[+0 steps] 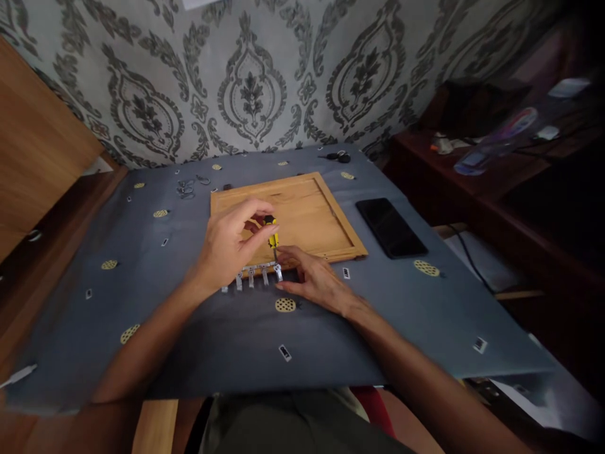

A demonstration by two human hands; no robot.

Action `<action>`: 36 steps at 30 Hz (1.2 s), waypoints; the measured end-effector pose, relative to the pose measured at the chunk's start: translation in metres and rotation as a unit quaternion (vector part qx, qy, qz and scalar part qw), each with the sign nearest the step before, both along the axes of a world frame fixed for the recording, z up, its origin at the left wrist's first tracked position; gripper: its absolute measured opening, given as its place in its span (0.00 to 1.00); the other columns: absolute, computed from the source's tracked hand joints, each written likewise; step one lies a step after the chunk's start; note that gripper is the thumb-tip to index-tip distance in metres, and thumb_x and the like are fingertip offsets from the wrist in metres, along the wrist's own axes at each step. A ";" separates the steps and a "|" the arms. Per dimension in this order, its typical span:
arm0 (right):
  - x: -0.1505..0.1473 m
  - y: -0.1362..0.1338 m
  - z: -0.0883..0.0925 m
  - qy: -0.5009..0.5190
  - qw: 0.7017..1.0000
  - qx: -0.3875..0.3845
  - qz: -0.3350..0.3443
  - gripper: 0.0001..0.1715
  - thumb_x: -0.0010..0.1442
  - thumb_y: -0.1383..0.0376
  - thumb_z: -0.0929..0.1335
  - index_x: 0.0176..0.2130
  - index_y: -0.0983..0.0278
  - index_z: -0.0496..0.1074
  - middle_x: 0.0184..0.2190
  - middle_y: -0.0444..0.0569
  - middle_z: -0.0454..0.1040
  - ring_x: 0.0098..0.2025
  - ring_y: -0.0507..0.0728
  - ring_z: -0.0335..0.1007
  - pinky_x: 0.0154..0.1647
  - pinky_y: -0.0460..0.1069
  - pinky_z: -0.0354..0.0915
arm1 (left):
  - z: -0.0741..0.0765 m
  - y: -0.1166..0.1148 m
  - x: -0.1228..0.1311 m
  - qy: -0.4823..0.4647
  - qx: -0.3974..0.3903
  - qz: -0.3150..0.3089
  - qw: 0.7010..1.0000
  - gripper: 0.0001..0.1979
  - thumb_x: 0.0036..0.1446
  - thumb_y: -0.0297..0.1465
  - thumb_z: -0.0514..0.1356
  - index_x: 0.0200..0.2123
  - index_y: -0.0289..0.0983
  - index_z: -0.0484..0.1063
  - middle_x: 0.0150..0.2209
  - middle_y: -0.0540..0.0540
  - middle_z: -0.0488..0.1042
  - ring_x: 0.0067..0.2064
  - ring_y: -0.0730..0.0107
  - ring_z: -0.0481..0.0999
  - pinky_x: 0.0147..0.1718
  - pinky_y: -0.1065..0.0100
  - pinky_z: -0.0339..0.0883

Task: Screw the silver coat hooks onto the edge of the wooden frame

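Note:
My left hand (231, 236) is closed round the yellow and black handle of a small screwdriver (273, 238). The screwdriver stands nearly upright, its tip down at the right end of a row of silver metal hooks (251, 276). These hooks lie along the near edge of a shallow framed wooden board (302, 202). My right hand (314, 277) grips the rightmost hook between thumb and fingers, close beside the screwdriver tip. Whether a screw sits under the tip is too small to tell.
A black phone (391, 228) lies right of the board on the blue patterned tablecloth (198, 340). Loose metal hooks (186, 189) are at the back left, dark-handled scissors (338, 156) at the back right. A clear bottle (501, 140) is on the dark furniture at right; a wooden cabinet (42, 139) borders the left.

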State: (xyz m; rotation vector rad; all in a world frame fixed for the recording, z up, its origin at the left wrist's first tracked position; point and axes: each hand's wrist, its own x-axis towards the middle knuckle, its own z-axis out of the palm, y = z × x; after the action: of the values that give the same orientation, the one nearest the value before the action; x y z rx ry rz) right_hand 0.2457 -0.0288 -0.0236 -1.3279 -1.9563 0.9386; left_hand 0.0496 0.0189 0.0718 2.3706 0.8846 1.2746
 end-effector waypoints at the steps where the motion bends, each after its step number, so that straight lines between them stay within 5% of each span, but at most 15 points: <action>1: 0.000 0.000 0.000 0.004 1.000 0.001 0.002 0.37 0.55 0.63 0.75 0.60 0.60 0.64 0.51 0.52 0.79 0.43 0.59 0.78 0.43 0.54 0.73 | -0.002 0.000 0.001 -0.002 -0.006 -0.003 1.000 0.06 0.59 0.27 0.65 0.41 0.37 0.74 0.37 0.50 0.79 0.34 0.75 0.79 0.36 0.73 0.76; 14: -0.001 0.001 0.006 0.004 1.000 -0.016 0.009 0.38 0.55 0.64 0.75 0.61 0.61 0.64 0.50 0.52 0.79 0.42 0.58 0.79 0.45 0.55 0.72 | -0.009 0.000 0.009 -0.038 0.015 -0.002 0.999 0.07 0.57 0.26 0.67 0.40 0.38 0.76 0.35 0.51 0.75 0.35 0.77 0.76 0.32 0.77 0.73; 36: 0.001 0.000 0.008 -0.008 1.000 -0.009 0.011 0.34 0.55 0.59 0.74 0.59 0.60 0.65 0.50 0.52 0.79 0.40 0.58 0.77 0.40 0.54 0.72 | -0.001 -0.006 0.008 0.016 0.042 0.002 0.999 0.04 0.59 0.26 0.64 0.39 0.38 0.74 0.35 0.50 0.76 0.34 0.75 0.77 0.31 0.73 0.75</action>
State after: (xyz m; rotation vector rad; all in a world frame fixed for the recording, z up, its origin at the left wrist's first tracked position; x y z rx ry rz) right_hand 0.2464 -0.0283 -0.0154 -1.3299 -1.9841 0.9602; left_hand 0.0572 0.0126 0.0704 2.4615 0.8612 1.3023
